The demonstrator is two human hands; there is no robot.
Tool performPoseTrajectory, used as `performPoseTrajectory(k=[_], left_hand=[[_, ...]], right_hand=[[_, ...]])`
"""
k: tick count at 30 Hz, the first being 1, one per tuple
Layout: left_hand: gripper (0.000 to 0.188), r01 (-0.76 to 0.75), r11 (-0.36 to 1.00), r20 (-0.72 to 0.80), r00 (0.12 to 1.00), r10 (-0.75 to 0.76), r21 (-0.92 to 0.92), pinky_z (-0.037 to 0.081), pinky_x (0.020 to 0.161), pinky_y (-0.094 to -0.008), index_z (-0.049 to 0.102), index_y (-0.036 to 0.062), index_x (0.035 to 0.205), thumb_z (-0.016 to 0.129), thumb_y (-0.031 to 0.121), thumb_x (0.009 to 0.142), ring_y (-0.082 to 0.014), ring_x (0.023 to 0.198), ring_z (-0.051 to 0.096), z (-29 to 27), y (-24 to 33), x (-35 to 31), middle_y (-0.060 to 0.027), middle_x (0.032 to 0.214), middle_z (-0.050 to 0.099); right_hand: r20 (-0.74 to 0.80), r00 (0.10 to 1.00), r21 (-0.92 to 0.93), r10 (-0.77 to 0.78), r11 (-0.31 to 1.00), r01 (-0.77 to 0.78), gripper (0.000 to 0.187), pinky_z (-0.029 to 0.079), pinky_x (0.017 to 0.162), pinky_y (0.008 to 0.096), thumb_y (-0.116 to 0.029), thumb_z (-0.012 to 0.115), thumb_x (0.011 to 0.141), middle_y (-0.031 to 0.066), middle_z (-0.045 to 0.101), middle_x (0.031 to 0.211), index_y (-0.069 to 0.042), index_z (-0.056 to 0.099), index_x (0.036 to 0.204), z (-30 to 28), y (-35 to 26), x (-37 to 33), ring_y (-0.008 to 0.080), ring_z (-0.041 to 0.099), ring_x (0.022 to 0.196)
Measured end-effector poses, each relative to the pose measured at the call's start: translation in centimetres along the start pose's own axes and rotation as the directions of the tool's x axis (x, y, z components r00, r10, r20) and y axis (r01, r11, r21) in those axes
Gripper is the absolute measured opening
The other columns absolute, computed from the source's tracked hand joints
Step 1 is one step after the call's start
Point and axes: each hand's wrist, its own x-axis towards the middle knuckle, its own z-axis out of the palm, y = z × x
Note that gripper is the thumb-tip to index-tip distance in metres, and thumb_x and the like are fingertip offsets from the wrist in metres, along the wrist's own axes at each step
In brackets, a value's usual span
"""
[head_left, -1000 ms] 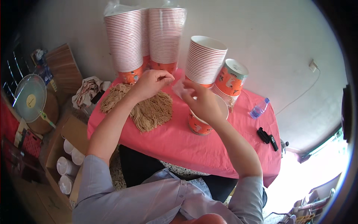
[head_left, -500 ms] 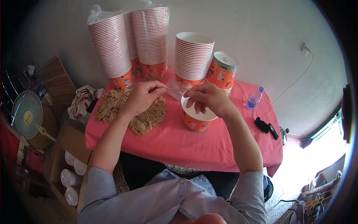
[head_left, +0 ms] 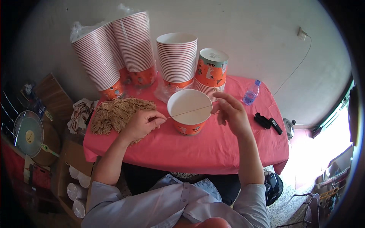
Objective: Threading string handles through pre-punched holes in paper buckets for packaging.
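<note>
A thin tan string [head_left: 190, 111] runs nearly straight between my hands, across the mouth of an orange paper bucket [head_left: 190, 129] with a white inside. My left hand [head_left: 140, 124] pinches one end between thumb and fingertips, left of the bucket. Beside the rim on the right, my right hand [head_left: 232, 112] has the other end at its bent fingers; the exact grip there is partly hidden. A heap of tan strings [head_left: 118, 114] lies behind my left hand, partly covered by it.
Along the back stand tall bagged stacks of buckets [head_left: 131, 41], an open stack [head_left: 177, 57] and an upside-down stack [head_left: 211, 72]. At right are a water bottle [head_left: 251, 93] and black objects [head_left: 268, 122]. A carton of clear tubs [head_left: 68, 171] sits at lower left; a fan [head_left: 28, 133] stands behind.
Both hands have come nearer to me, and the right hand no longer covers the bucket's mouth. The string now shows stretched between them. The whole view has shifted slightly.
</note>
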Motion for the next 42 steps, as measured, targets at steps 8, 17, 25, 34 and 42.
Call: performPoseTrajectory(k=[8,17,25,34,42], left_hand=[[0.017,0.06,0.996,0.039,0.997,-0.062,0.063,0.054,0.072,-0.0269,0.076,-0.0015,0.111,0.068,0.012,0.103,-0.0088,0.078,0.067,-0.4,-2.6,-0.7,-0.0032,0.085,0.072],[0.016,-0.031,0.998,0.056,0.998,0.029,0.047,0.056,0.072,-0.0298,0.076,-0.0002,0.111,0.07,0.011,0.101,-0.0123,0.077,0.07,1.7,-1.1,-1.4,-0.0062,0.085,0.075],[0.014,-0.419,0.866,-0.023,0.897,0.441,0.272,0.06,0.075,-0.0402,0.076,0.0028,0.106,0.075,0.014,0.097,-0.0311,0.084,0.076,6.0,4.0,-0.5,-0.0134,0.093,0.077],[0.015,-0.597,0.728,-0.006,0.772,0.636,0.337,0.056,0.079,-0.0416,0.077,0.0066,0.105,0.078,0.011,0.09,-0.0302,0.089,0.074,9.3,6.2,4.0,-0.0098,0.099,0.076],[0.027,-0.516,0.691,0.068,0.823,0.564,0.507,0.051,0.093,-0.0465,0.074,0.0044,0.114,0.079,0.016,0.09,-0.031,0.103,0.071,9.2,2.1,4.5,-0.0124,0.107,0.076]], right_hand=[[-0.186,0.982,-0.105,0.033,0.993,-0.053,0.033,0.043,0.051,0.0216,-0.022,0.052,0.113,0.0055,0.074,0.088,-0.004,0.063,0.139,-5.7,3.1,-3.8,0.008,0.062,0.058],[-0.211,0.977,-0.582,0.009,0.802,-0.133,0.026,0.05,0.056,0.0264,-0.016,0.055,0.11,0.0057,0.074,0.085,-0.002,0.069,0.126,-7.3,5.1,-5.1,0.0129,0.065,0.059],[0.205,0.727,-0.898,-0.655,0.17,0.406,0.045,0.06,0.086,0.0425,-0.009,0.082,0.086,0.0152,0.07,0.132,-0.005,0.069,0.129,0.7,1.7,-6.1,0.0328,0.072,0.107],[0.028,0.993,-0.271,0.119,0.957,-0.107,0.043,0.052,0.062,0.0244,-0.007,0.078,0.097,0.0045,0.076,0.091,-0.002,0.066,0.138,3.1,1.5,-4.6,0.0061,0.064,0.071],[-0.06,0.994,-0.397,-0.092,0.916,0.061,0.018,0.049,0.06,0.0279,-0.017,0.071,0.103,0.0004,0.065,0.071,0.0,0.078,0.105,-2.8,2.3,0.2,0.0068,0.059,0.064]])
